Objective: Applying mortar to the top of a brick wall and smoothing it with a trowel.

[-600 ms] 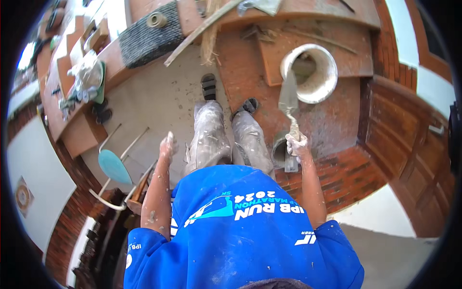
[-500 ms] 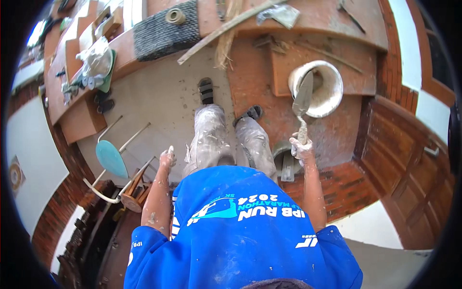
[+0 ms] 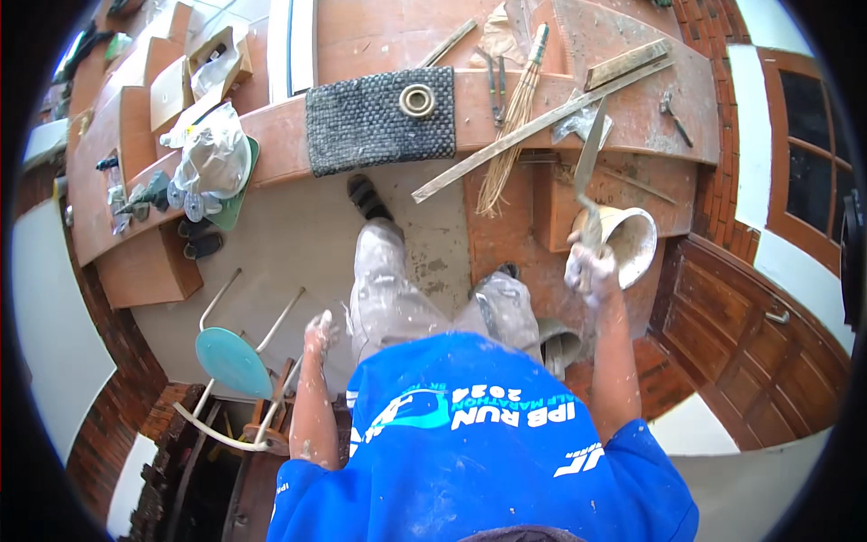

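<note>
one trowel [image 3: 591,155] in right fingers [image 3: 576,268], bucket [image 3: 639,242] near

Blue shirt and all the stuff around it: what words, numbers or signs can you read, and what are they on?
Blue shirt: big white and light-blue words and a number, which I won't copy out.
Left sleeve: white print, too small to read.
Elsewhere: I can't make out any writing.
</note>
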`<state>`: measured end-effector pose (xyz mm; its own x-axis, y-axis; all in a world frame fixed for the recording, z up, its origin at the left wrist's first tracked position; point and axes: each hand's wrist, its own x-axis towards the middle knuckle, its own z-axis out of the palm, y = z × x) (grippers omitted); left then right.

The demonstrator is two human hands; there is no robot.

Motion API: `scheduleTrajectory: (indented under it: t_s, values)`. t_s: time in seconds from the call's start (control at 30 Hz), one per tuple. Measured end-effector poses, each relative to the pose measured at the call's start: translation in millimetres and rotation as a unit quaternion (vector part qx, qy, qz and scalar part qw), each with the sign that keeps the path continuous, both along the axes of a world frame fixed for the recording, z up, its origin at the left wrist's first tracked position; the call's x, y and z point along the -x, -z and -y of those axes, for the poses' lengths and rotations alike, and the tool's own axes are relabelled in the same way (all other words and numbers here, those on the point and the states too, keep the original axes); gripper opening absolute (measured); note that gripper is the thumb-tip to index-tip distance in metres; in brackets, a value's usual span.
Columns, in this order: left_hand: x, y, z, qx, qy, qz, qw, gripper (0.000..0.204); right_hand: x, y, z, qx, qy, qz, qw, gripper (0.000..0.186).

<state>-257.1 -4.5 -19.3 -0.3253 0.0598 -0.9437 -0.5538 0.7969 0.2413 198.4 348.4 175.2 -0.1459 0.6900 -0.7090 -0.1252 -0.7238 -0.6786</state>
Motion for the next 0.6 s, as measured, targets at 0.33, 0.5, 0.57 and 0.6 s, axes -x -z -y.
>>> scheduleTrajectory:
  t_s: [0.33, 0.5, 0.57, 0.6]
  values:
    - [214, -49, -157, -0.146, -0.013, -0.073, 0.987, 0.041, 27, -103, -64, -0.059, 0.077, 0.224, 0.97, 0.017]
    - [221, -72, -193, -0.197, -0.06, -0.046, 0.977, 0.036, -25, -86, -24, 0.046, 0.158, 0.293, 0.942, 0.017]
    - [205, -87, -212, -0.169, -0.053, -0.056, 0.983, 0.035, -26, -71, -9, 0.082, 0.185, 0.289, 0.936, 0.017]
    - [201, -87, -216, -0.174, -0.039, -0.04, 0.983, 0.034, -27, -62, -6, 0.118, 0.211, 0.283, 0.928, 0.018]
